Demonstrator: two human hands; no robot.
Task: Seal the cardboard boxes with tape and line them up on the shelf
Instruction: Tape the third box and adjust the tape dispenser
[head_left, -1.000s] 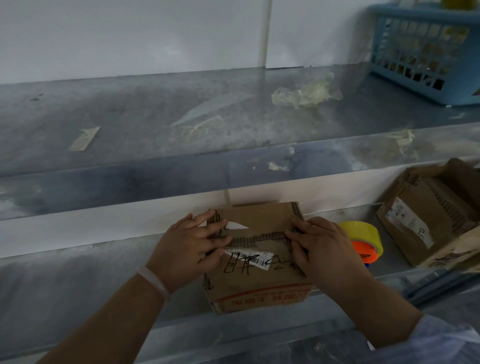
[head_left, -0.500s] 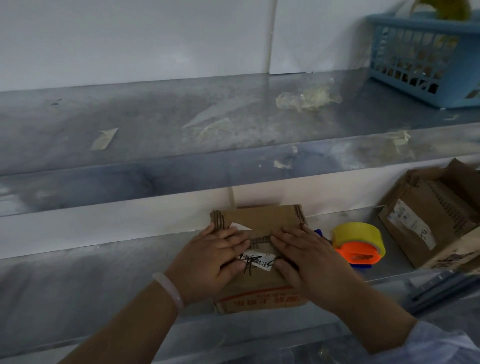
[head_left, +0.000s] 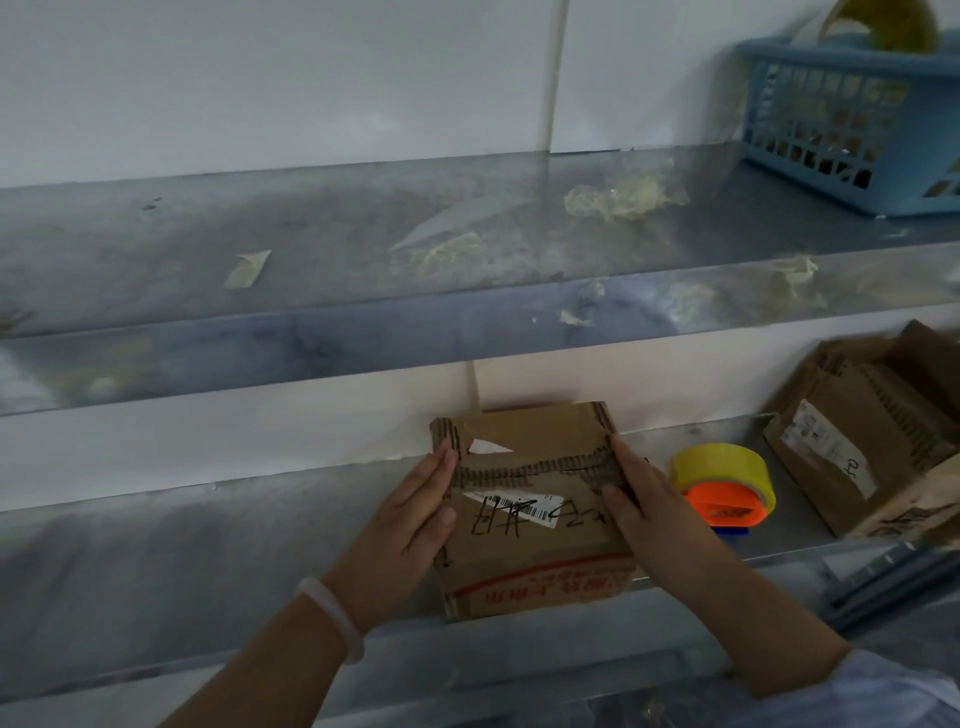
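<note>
While left hand (head_left: 410, 519) and right hand (head_left: 649, 499) flank box (head_left: 535, 525), fingers straight, together, seam looks untaped; next: grab tape roll (head_left: 722, 480), just right.

Dim, flat, bluish light throughout. Pale sheen along the upper shelf (head_left: 363, 353) front lip, heavy shadow beneath. Soft focus overall, wide-angle bowing at edges, blue basket (head_left: 852, 124) smeared.

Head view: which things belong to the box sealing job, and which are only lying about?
For the job: cardboard box in the middle; yellow tape roll; second box at right; lower shelf.
Lying about: blue basket; crumpled tape scraps.
</note>
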